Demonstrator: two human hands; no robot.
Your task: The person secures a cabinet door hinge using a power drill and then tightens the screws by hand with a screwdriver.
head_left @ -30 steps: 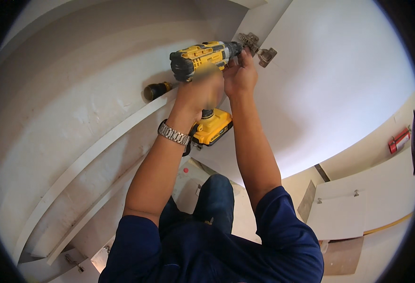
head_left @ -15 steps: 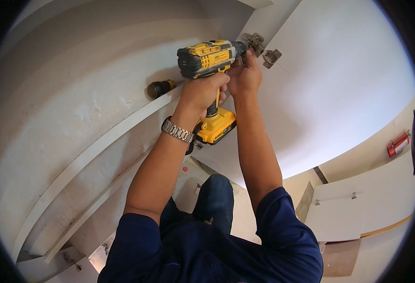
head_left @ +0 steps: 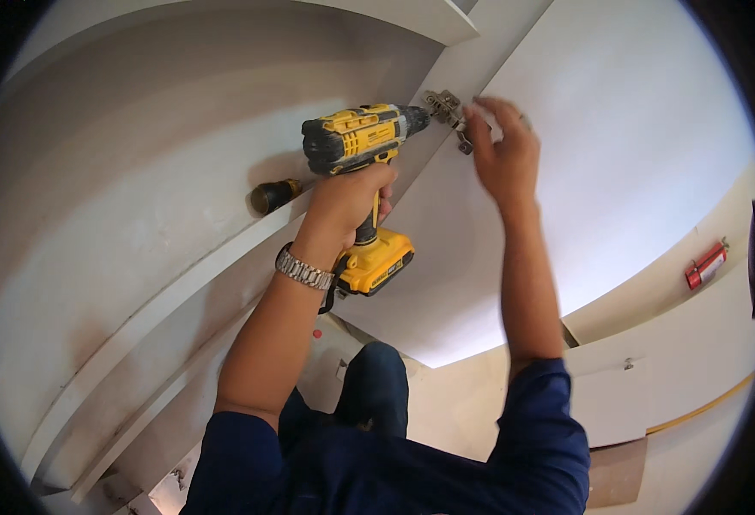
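Note:
My left hand is wrapped round the grip of a yellow and black cordless drill. The drill's chuck points at a metal cabinet hinge, fixed where a white upright panel meets a large white door. Just right of the hinge is my right hand, thumb and index fingertips drawn close together in a pinch. Whatever they hold, if anything, is too small to make out. Part of the hinge is hidden behind these fingers. The drill's yellow battery hangs below my left hand.
A dark, short cylindrical tool with a yellow part lies on the white shelf edge left of the drill. A white panel juts out above. At the right, a red fire extinguisher stands near white cabinet panels.
My right hand has come away from the drill's tip and moved right, in front of the door. The drill, still in my left hand, sits slightly lower and further left in view.

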